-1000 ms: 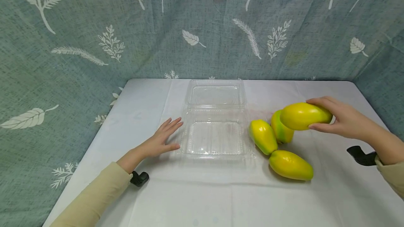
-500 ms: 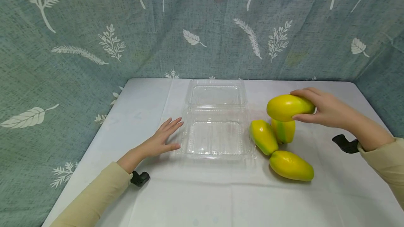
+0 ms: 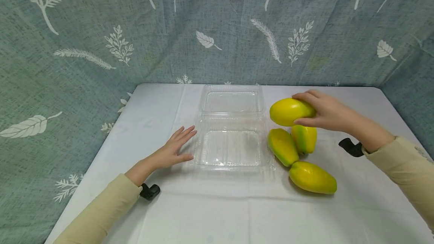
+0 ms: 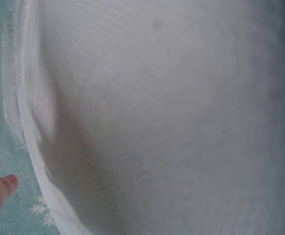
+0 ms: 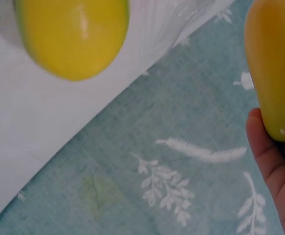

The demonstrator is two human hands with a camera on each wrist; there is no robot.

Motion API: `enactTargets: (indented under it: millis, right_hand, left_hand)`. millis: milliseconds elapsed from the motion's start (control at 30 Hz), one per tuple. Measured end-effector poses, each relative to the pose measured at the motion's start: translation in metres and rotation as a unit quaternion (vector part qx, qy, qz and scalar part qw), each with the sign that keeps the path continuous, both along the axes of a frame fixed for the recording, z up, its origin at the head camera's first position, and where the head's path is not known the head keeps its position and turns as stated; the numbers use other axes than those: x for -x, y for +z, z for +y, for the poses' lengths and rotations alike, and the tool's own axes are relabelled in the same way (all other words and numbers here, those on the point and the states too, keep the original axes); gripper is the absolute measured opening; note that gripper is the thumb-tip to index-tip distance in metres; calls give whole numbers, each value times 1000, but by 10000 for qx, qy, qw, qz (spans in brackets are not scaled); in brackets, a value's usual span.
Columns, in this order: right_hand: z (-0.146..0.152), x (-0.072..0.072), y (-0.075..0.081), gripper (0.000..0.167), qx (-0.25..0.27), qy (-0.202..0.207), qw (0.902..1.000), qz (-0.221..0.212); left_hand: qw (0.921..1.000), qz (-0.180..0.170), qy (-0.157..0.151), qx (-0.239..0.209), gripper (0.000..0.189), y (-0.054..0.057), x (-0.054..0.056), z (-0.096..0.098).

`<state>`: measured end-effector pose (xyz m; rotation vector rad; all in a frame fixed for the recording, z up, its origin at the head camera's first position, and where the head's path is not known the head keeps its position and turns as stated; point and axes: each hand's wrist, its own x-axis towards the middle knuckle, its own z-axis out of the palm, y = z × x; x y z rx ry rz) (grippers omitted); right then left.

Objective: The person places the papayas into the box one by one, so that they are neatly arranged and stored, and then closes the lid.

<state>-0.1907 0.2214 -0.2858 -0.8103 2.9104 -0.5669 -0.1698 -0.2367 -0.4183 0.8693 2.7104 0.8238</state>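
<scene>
In the head view my right hand (image 3: 327,113) grips a yellow papaya (image 3: 286,112) by its right end, thumb below and fingers above, raised over the table. The right wrist view shows this papaya (image 5: 276,58) with the thumb along its narrow end. Beneath it on the table lie a green-striped papaya (image 3: 304,139), another papaya (image 3: 282,147) and, nearer the front, a third (image 3: 312,177). A clear plastic clamshell box (image 3: 232,146) lies unfolded in the middle, its lid (image 3: 232,101) towards the back. My left hand (image 3: 173,149) spreads its fingers beside the box's left edge, holding nothing.
A white cloth (image 3: 203,217) covers the table. Behind the table and along its sides hangs a green-blue curtain (image 3: 162,40) with white leaf prints. Each wrist carries a black camera mount, the left mount (image 3: 150,192) and the right mount (image 3: 350,147).
My right hand has carried the papaya leftwards and slightly back, over the lying papayas towards the box's right side. The left hand and the box have stayed in place.
</scene>
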Motion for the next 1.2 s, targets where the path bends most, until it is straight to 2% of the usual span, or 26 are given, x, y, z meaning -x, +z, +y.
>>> enactTargets:
  millis: [333,533,967,1200]
  right_hand:
    - [-18,10,-9,62,118,-39,9999,103]
    - [-26,13,-16,62,47,-69,10000,-52]
    - [-43,18,-30,63,-117,182,9997,-129]
    - [-51,20,-38,61,-181,250,9995,-17]
  left_hand:
    - [10000,40,-42,62,77,1,1,-1]
    - [9999,46,-42,105,77,2,1,-1]
    - [9998,91,-56,144,78,3,1,0]
    - [9998,88,-54,151,78,4,1,0]
